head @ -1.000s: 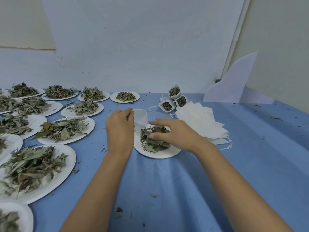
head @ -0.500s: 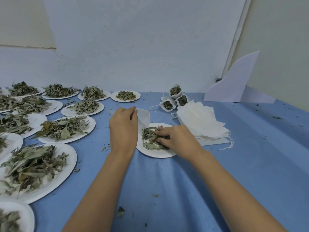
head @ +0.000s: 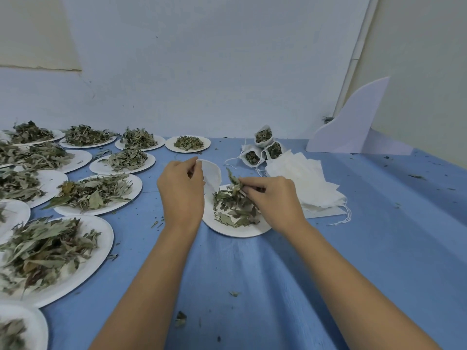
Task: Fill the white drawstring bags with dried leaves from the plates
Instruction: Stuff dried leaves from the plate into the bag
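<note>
Two hands busy. Right hand (head: 274, 198) pinched tuft of leaves (head: 233, 183) just above plate (head: 240, 231). Left hand (head: 180, 190) pinched rim of bag (head: 212, 173) at plate's 11 o'clock. Leaves likely light, brittle: pinch loosely. Bag soft, floppy: grip at rim. Filled bags (head: 264, 147) at 1 o'clock, stack (head: 303, 183) at 2.

Single view: head-worn, wide-angle. Looks forward and down across the blue-covered counter (head: 379, 248) toward the pale wall (head: 202, 72) at its far edge. Sits close above the forearms rising from the bottom edge. Frames left hand (head: 180, 195) and right hand (head: 275, 200) near centre. Cuts off plates (head: 103, 233) at the left edge.
</note>
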A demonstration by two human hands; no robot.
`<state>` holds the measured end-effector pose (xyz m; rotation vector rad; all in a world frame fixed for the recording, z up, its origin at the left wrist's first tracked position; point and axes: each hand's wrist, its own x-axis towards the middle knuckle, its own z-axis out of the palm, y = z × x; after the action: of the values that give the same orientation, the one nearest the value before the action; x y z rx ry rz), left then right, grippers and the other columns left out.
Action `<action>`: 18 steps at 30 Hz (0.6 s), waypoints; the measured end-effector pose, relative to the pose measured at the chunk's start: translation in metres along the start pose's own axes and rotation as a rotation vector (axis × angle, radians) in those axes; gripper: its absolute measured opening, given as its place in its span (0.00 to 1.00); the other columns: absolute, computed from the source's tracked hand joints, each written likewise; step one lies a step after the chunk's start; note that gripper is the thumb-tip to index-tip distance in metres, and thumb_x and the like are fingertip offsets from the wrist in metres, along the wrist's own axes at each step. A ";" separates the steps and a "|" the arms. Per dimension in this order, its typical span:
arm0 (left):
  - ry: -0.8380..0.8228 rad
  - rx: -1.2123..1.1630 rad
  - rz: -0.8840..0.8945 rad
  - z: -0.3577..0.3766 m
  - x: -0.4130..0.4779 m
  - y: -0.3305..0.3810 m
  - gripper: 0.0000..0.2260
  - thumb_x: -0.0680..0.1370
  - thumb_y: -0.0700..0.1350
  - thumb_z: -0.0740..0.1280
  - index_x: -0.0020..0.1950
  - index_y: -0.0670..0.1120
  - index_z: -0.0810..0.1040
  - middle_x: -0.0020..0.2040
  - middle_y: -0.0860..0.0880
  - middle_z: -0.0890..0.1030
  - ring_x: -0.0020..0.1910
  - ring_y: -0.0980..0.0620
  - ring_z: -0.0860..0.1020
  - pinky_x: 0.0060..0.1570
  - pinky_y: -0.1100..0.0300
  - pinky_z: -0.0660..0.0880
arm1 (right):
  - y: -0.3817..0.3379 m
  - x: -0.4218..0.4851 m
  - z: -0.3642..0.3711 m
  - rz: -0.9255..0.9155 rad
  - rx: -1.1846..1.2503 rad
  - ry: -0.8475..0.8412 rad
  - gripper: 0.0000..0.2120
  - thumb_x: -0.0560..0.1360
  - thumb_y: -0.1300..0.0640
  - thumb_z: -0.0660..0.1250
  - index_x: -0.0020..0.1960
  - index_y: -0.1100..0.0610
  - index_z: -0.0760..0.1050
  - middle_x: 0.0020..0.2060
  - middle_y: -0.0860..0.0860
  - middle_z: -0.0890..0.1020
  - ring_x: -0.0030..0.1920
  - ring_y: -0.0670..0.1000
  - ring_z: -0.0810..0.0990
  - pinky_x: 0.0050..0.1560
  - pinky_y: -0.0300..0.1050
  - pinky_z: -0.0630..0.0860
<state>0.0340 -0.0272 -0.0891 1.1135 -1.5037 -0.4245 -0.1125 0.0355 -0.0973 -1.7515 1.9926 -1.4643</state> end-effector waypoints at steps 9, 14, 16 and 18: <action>-0.093 0.021 -0.018 0.006 -0.007 0.001 0.11 0.80 0.44 0.62 0.57 0.44 0.83 0.43 0.43 0.81 0.44 0.52 0.77 0.41 0.71 0.65 | -0.019 0.007 -0.009 0.263 0.774 0.052 0.10 0.72 0.64 0.71 0.44 0.49 0.84 0.42 0.48 0.86 0.43 0.44 0.84 0.45 0.34 0.78; -0.134 -0.055 -0.078 0.007 -0.006 0.009 0.08 0.79 0.44 0.65 0.43 0.46 0.83 0.38 0.42 0.82 0.33 0.53 0.80 0.36 0.67 0.77 | -0.023 0.005 -0.008 0.212 0.821 -0.008 0.13 0.72 0.64 0.71 0.40 0.46 0.85 0.44 0.49 0.86 0.47 0.47 0.84 0.50 0.39 0.79; -0.138 -0.048 -0.076 0.007 -0.007 0.010 0.08 0.78 0.44 0.65 0.40 0.51 0.79 0.34 0.41 0.81 0.30 0.52 0.78 0.39 0.56 0.76 | -0.025 0.005 -0.008 0.194 0.851 0.026 0.12 0.72 0.64 0.71 0.40 0.47 0.85 0.44 0.50 0.86 0.47 0.47 0.84 0.49 0.38 0.79; -0.147 -0.013 -0.049 0.008 -0.008 0.011 0.10 0.78 0.44 0.64 0.37 0.52 0.72 0.32 0.38 0.78 0.30 0.49 0.74 0.37 0.53 0.72 | -0.027 0.007 -0.008 0.172 0.885 0.075 0.12 0.73 0.64 0.70 0.41 0.47 0.85 0.44 0.49 0.86 0.46 0.47 0.84 0.49 0.37 0.79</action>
<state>0.0219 -0.0183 -0.0872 1.1311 -1.6014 -0.5589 -0.1006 0.0384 -0.0706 -1.1160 1.1448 -1.9277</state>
